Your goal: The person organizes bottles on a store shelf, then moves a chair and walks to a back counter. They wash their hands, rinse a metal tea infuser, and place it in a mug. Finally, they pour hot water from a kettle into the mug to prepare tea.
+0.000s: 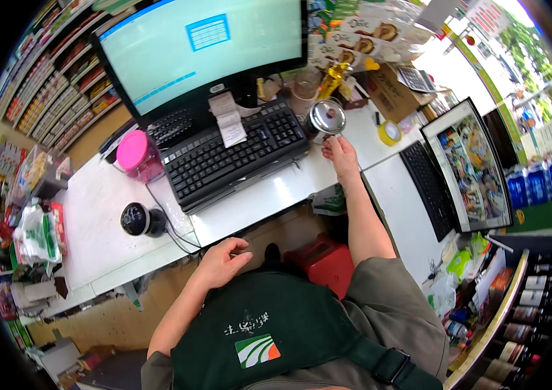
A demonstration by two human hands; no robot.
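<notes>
My right hand [339, 155] is shut on the handle of a mug with a shiny metal lid [327, 117], on the white counter [266, 187] just right of the black keyboard [237, 151]. In front of my apron, near the counter edge, my left hand [224, 262] holds nothing, its fingers a little bent and the thumb apart. A printed paper receipt [231, 127] lies over the keyboard, below a large monitor [203, 48]. Left of the keyboard is a jar with a pink lid [132, 150]. A black desktop scanner [142, 220] stands nearer the counter's front edge.
Yellow tape [389, 132] and a cardboard box [390, 92] are beyond the mug. To the right stand a second keyboard [427, 190] and monitor [471, 170]. A red plastic container [322, 263] is under the counter. Bottles fill a rack [515, 312] at lower right.
</notes>
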